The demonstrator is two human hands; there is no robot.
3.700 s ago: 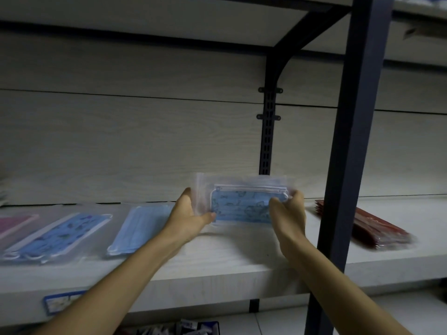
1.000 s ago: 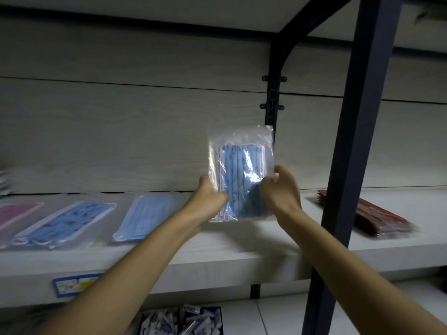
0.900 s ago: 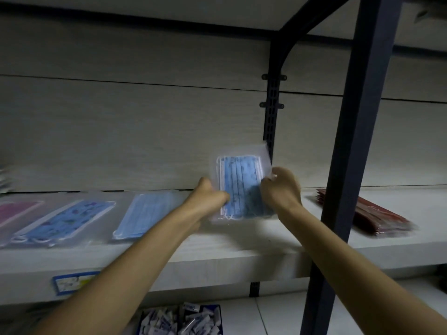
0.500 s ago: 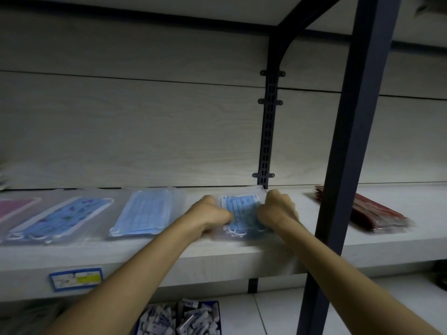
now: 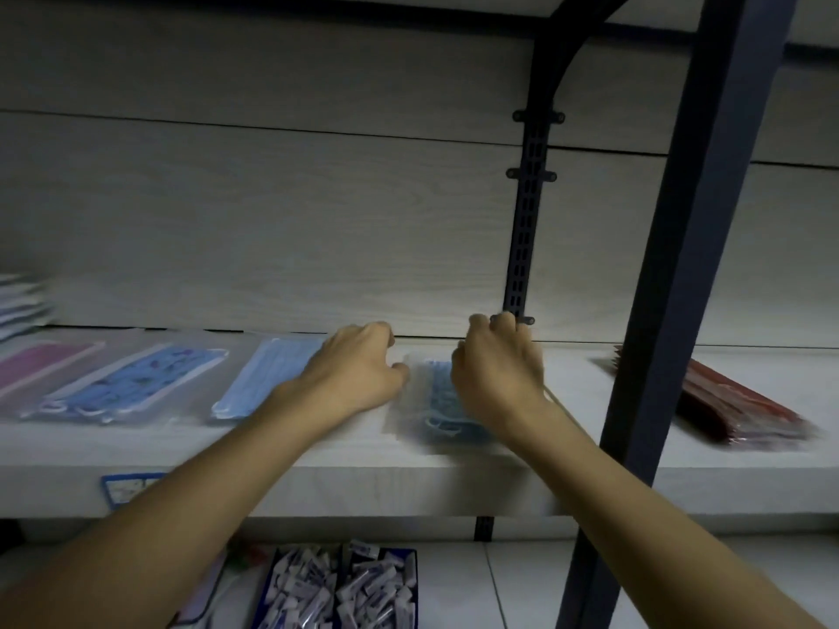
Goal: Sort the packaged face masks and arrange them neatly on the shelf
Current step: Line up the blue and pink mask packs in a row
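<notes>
A clear pack of blue patterned masks (image 5: 438,401) lies flat on the white shelf (image 5: 318,474), just left of the dark post. My left hand (image 5: 358,370) hovers at the pack's left edge with loosely curled fingers, its thumb just touching the plastic. My right hand (image 5: 499,370) covers the pack's right part, fingers curled over its far edge. To the left lie a plain light-blue mask pack (image 5: 268,379), another blue patterned pack (image 5: 136,383) and a pink pack (image 5: 32,370).
A dark metal upright (image 5: 672,311) stands close to my right forearm. Beyond it lies a stack of red packs (image 5: 735,410). White packs (image 5: 18,306) are stacked at the far left. Below the shelf sits a blue bin of small white packets (image 5: 345,587).
The pack, held upright in both hands a second ago, has been lowered and laid flat on the shelf. My left hand has slid off its left edge.
</notes>
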